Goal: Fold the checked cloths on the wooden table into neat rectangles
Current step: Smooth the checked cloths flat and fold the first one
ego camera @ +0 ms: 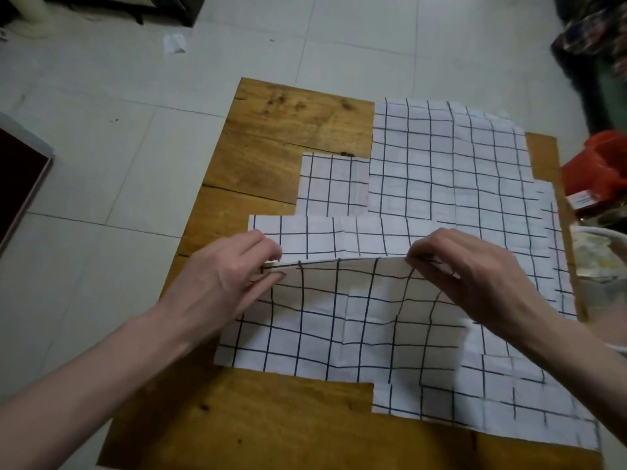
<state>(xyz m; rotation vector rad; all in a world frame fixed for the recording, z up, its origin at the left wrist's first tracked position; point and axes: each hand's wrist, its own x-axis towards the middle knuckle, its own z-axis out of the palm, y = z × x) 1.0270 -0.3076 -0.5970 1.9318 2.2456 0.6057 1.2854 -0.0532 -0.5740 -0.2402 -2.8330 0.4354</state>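
Several white cloths with a dark check lie overlapping on the wooden table [288, 123]. The nearest one, the top cloth [346, 327], has its far edge raised off the pile. My left hand [230, 276] pinches that edge at its left corner. My right hand [468, 266] pinches the same edge at its right corner. The cloth sags between them and its near part lies flat. More checked cloths [448, 164] lie flat behind and to the right, stepped over one another.
The table stands on a pale tiled floor [101, 164]. A red container [600, 161] and a white bag [597, 256] sit off the table's right edge. A dark board [17, 178] lies at the left. Bare wood shows at the far left and near edge.
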